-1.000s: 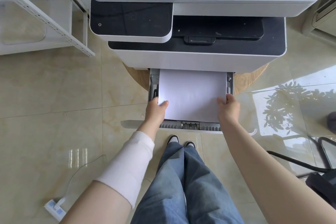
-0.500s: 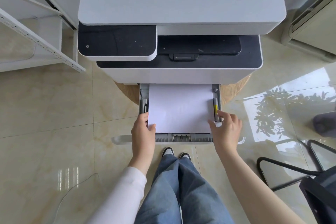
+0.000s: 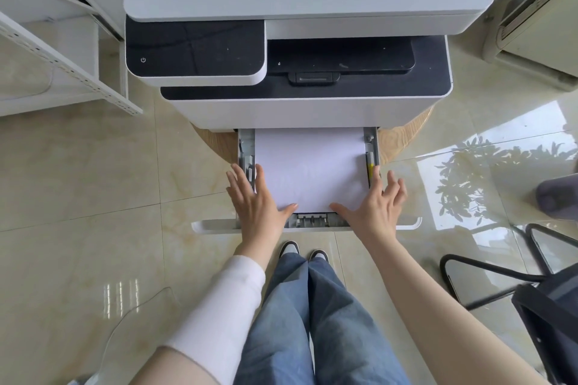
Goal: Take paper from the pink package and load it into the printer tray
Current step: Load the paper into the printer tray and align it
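A stack of white paper lies flat in the pulled-out printer tray, between its side guides, below the white printer. The left hand rests flat over the stack's near left corner, fingers spread and grasping nothing, thumb on the sheet. The right hand lies likewise splayed at the near right corner, fingertips by the yellow-marked guide.

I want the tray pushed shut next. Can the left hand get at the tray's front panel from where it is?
Probably yes. The left hand lies flat and open on the near left corner of the paper, right beside the front panel of the pulled-out tray, and nothing sits between them.
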Motion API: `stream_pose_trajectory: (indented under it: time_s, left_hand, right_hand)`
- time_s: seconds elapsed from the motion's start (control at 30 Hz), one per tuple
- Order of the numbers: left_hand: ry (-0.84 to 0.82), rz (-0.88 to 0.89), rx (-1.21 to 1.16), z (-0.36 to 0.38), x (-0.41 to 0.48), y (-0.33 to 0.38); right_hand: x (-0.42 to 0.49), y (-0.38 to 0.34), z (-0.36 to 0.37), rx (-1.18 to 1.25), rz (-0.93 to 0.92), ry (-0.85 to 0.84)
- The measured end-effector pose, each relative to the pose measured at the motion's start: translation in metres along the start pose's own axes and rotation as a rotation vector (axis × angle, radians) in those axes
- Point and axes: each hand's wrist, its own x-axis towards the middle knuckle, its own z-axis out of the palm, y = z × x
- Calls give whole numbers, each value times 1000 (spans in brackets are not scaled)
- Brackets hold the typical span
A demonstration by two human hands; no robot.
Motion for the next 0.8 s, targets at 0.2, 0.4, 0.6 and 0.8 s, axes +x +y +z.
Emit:
stream_pose_trajectory:
  time_s: [0.2,0.4,0.6,0.8]
  left_hand:
    - [-26,0,13,0,0,-1]
    - [110,-312,-244,-5,-22,10]
    - [148,-976,-704,-9,-39,26]
    - [-264,-1126,-1164,19,-45,39]
  right_hand:
    - [-2,-4,0,13,11,5]
    - [-24,-11,0,201,208,55]
    - [-46,-32,11,670,902,118]
    - [-48,-36,24,1026,949,-379]
